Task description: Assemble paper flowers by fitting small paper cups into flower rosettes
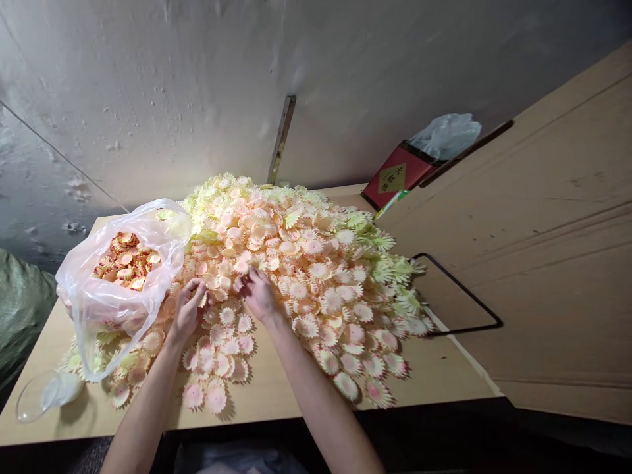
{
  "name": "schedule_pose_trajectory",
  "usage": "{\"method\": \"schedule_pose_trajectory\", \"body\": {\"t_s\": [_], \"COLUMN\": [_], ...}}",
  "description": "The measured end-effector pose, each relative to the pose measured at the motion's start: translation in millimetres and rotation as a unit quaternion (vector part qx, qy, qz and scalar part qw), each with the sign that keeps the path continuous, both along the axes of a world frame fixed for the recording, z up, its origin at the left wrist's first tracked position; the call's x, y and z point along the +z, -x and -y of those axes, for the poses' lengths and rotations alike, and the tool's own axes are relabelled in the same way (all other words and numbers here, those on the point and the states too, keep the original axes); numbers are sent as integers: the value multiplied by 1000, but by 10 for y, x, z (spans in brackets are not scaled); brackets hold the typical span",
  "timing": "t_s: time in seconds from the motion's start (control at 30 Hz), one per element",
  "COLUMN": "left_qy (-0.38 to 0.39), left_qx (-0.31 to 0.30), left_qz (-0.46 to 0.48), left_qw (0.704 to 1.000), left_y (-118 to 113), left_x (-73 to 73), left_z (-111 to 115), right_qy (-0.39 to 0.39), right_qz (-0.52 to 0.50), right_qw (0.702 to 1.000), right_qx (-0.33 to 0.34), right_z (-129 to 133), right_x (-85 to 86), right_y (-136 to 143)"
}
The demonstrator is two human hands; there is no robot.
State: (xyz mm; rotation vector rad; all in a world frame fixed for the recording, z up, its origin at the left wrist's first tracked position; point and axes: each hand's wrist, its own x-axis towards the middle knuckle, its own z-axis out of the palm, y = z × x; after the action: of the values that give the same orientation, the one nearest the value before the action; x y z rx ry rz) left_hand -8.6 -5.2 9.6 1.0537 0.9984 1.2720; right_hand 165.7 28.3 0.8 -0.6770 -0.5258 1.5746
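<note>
A big heap of pale pink and cream fabric flower petals (296,263) covers the middle of a wooden table (276,395). My left hand (187,309) rests on the heap's near left part, fingers curled around a few petals. My right hand (257,293) sits just to its right, fingertips pinching at petals in the pile. A clear plastic bag (118,289) lies left of my left hand, open at the top and holding red and cream flower pieces (126,260).
A clear plastic cup (44,395) lies at the table's near left corner. A red box (397,174) with a plastic bag on it stands at the back right. A wooden board (543,250) leans on the right, with a black metal frame (464,296) beside it.
</note>
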Motion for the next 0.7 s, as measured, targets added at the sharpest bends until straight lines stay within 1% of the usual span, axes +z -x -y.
{"method": "schedule_pose_trajectory", "body": {"t_s": [0.07, 0.13, 0.27, 0.37, 0.5, 0.7], "left_qy": [2, 1, -34, -54, -44, -68], "left_qx": [19, 39, 58, 64, 54, 46], "left_qz": [14, 6, -44, -102, -172, -219], "left_qw": [1000, 999, 997, 991, 983, 972], "left_y": [32, 44, 3, -33, -50, -54], "left_x": [16, 36, 52, 46, 57, 80], "left_z": [5, 10, 18, 27, 37, 33], "right_qy": [1, -12, -86, -122, -150, -178], "right_qz": [-18, 10, 127, 187, 230, 243], "right_qw": [1000, 1000, 988, 974, 959, 946], "right_qx": [-20, -26, 15, 36, 67, 120], "right_z": [-15, -17, 22, 63, 110, 129], "right_x": [7, -3, -52, -60, -19, 9], "right_y": [-29, -25, 44, 64, 44, 40]}}
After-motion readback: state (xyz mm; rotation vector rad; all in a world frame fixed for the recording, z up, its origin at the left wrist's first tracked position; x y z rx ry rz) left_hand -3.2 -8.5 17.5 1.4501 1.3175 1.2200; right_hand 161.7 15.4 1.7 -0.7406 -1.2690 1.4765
